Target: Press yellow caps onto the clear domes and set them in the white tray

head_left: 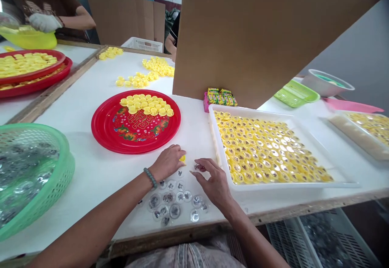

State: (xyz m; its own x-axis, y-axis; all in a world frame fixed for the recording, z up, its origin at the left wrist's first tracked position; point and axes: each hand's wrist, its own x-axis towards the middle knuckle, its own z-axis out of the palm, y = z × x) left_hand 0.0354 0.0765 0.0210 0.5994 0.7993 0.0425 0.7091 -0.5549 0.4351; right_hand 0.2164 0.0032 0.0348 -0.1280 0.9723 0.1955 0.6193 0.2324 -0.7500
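Note:
My left hand (170, 160), with a beaded bracelet at the wrist, is closed on a small yellow round cap (182, 158). Just to its right, my right hand (214, 179) pinches a clear round disc (197, 166) with a dark print between thumb and fingers. The two hands are close together but apart. Below them, several clear printed discs (174, 210) lie loose on the white table. A red tray (103, 138) with a flowery pattern holds yellow round caps (147, 104) beyond my left hand. To the right, a white tray (214, 146) holds rows of yellow caps fitted with printed discs.
A green basket (65, 166) of clear discs stands at left. Red trays (68, 67) and a gloved co-worker's hand (45, 22) are at upper left. A brown cardboard sheet (237, 37) rises behind small yellow-green boxes (221, 97). The wooden table edge (170, 233) runs near my body.

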